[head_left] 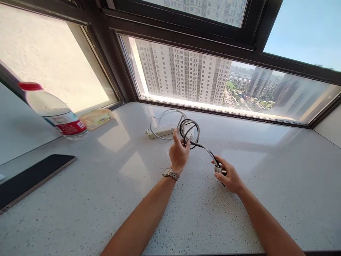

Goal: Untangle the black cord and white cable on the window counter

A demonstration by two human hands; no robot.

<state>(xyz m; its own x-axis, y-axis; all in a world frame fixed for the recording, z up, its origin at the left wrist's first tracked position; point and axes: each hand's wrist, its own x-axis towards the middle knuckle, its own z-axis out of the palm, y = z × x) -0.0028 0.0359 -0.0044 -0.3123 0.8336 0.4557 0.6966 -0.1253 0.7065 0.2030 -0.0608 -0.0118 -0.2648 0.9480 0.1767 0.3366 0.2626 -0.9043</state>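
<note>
My left hand (178,152), with a metal watch on its wrist, holds up a coiled loop of dark cable (189,132) above the speckled white counter (112,185). The cable runs down and to the right into my right hand (229,176), which grips the plug end (218,169) low over the counter. Behind the coil lies a white power strip (161,131) with its own grey-white cord (165,115) looped beside it near the window.
A plastic water bottle (54,112) with a red cap and label stands at the left, with a tissue pack (96,118) next to it. A dark phone or tablet (29,177) lies at the left edge. Window frames border the counter's far side.
</note>
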